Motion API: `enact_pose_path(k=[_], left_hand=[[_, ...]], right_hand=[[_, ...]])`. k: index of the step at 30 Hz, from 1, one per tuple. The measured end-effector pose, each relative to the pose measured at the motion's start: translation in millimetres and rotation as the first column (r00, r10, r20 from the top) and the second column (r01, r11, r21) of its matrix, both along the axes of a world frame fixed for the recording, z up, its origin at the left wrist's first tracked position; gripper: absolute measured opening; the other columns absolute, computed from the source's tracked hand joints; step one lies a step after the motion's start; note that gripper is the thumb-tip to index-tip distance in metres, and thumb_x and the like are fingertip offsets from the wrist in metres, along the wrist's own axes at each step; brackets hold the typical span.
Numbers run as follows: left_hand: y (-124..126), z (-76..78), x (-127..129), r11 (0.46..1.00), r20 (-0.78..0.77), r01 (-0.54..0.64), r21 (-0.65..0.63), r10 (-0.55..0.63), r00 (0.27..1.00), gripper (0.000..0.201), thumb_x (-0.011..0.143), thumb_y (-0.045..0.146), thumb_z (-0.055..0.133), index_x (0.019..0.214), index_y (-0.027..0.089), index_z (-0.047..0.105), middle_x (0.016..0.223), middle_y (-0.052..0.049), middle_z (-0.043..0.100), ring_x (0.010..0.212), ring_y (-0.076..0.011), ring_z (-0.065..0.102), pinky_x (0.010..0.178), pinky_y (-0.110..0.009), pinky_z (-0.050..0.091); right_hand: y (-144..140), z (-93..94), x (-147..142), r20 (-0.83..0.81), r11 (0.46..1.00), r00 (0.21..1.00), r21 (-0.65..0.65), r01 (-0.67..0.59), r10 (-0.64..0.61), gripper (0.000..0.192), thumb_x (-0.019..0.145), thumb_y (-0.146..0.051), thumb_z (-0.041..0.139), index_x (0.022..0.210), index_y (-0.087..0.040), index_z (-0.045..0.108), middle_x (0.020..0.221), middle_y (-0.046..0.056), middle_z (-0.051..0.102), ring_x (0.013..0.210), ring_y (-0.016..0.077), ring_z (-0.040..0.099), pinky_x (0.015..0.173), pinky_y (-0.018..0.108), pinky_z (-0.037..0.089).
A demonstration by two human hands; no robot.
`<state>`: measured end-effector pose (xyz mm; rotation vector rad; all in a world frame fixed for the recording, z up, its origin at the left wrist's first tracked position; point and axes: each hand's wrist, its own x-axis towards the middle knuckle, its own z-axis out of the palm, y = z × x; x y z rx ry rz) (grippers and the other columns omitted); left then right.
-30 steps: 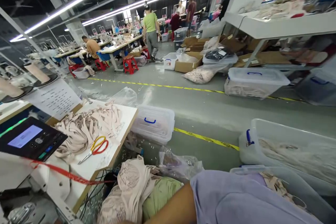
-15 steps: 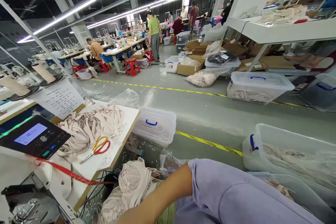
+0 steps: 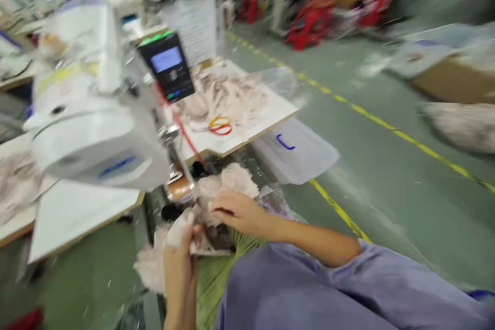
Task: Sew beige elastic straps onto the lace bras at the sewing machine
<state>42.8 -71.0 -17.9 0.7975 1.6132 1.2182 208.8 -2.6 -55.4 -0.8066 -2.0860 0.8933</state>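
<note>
A pale beige bra (image 3: 237, 179) with padded, lacy cups hangs in front of my lap, beside the sewing machine's narrow arm. My left hand (image 3: 181, 250) is closed around a fold of its fabric. My right hand (image 3: 240, 211) has its fingers curled and pinched on the bra just to the right; motion blur softens the fingertips. More pale fabric (image 3: 150, 263) spreads below and left of my left hand. The white sewing machine head (image 3: 100, 139) stands left of both hands.
On the white tabletop (image 3: 266, 116) lie scissors (image 3: 220, 126) with yellow and red handles and a heap of beige straps (image 3: 232, 95). A control panel (image 3: 168, 67) and a red strip (image 3: 185, 136) are beside them. A lidded plastic bin (image 3: 305, 149) stands on the floor.
The view has swung left and down, bringing the sewing machine head and both hands into sight. My right forearm was visible before, its hand out of frame.
</note>
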Motion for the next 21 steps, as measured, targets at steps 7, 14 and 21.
enact_pose_path(k=[7,14,21], left_hand=[[-18,-45.2,-18,0.979,0.264,-0.206,-0.014,0.202,0.943,0.036,0.072,0.046,0.081,0.082,0.015,0.068,0.072,0.001,0.064,0.069,-0.0106,0.061,0.067,-0.022,0.05],[-23,-32.1,-16,0.993,0.219,-0.115,-0.028,0.118,0.969,0.035,0.083,0.039,0.073,0.111,0.018,0.074,0.105,-0.007,0.075,0.099,-0.0201,0.069,0.086,-0.029,0.054],[-32,-31.4,-24,0.998,-0.102,-0.013,0.066,0.019,0.995,0.023,0.079,0.034,0.074,0.068,0.014,0.073,0.06,-0.003,0.07,0.055,-0.0139,0.062,0.054,-0.023,0.049]], right_hand=[[-22,-6.5,-49,-0.11,1.0,0.994,0.014,-0.018,0.02,0.014,0.097,-0.02,0.053,0.1,-0.02,0.067,0.092,0.005,0.072,0.088,0.0154,0.066,0.079,0.028,0.052],[-13,-7.4,-49,0.009,0.98,1.0,-0.2,0.022,-0.02,0.007,0.092,-0.022,0.062,0.091,-0.02,0.068,0.084,0.001,0.067,0.072,0.0115,0.059,0.066,0.024,0.044],[-1,3.9,-40,0.041,0.93,0.98,-0.324,-0.173,0.196,0.008,0.077,-0.01,0.065,0.078,-0.018,0.065,0.072,-0.004,0.056,0.057,0.0063,0.046,0.057,0.021,0.034]])
